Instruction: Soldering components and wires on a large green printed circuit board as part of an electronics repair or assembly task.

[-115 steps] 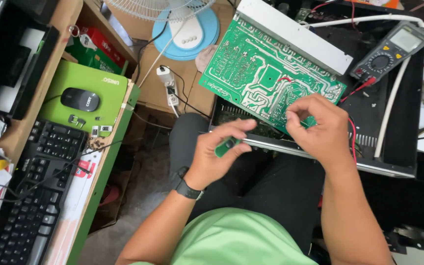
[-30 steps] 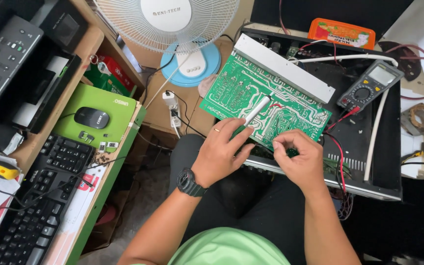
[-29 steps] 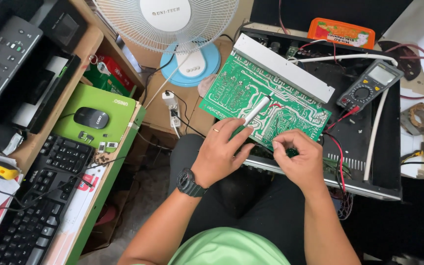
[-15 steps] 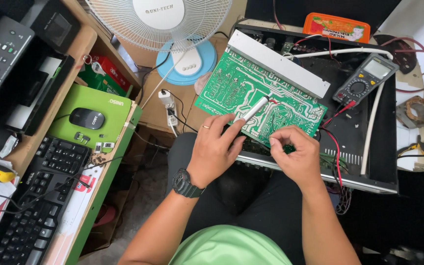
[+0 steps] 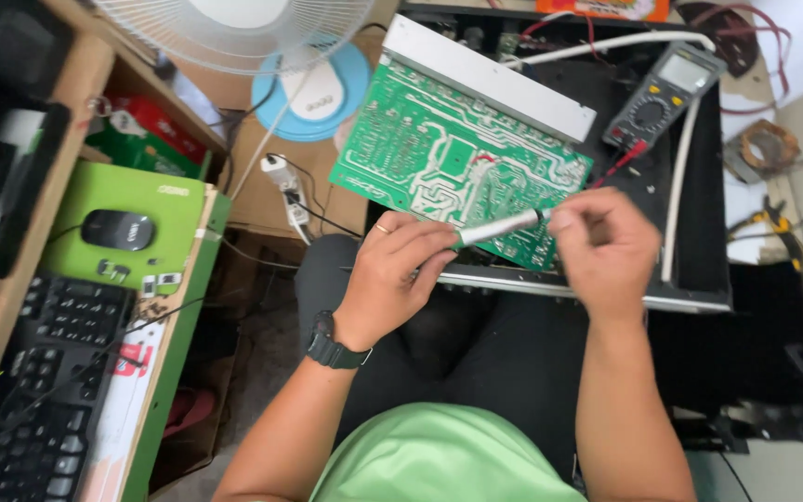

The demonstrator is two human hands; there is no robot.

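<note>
Two hands share one slim white tool point(image 5: 499, 227) above the green circuit board point(image 5: 439, 167): your left hand point(image 5: 400, 279) pinches its near end, your right hand point(image 5: 606, 246) grips its far end. A multimeter point(image 5: 666, 93) rests nearby.

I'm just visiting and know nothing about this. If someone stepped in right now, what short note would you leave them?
Left hand: grips one end of the slim white pen-shaped tool.
Right hand: pinches the tool's other end; blurred.
Green printed circuit board: lies tilted on the open black metal chassis, just beyond both hands.
Grey multimeter: rests on the chassis, red lead plugged in.
Done: board exposed, solder side up.
Left: the tool's tip is not on the board yet.
</note>
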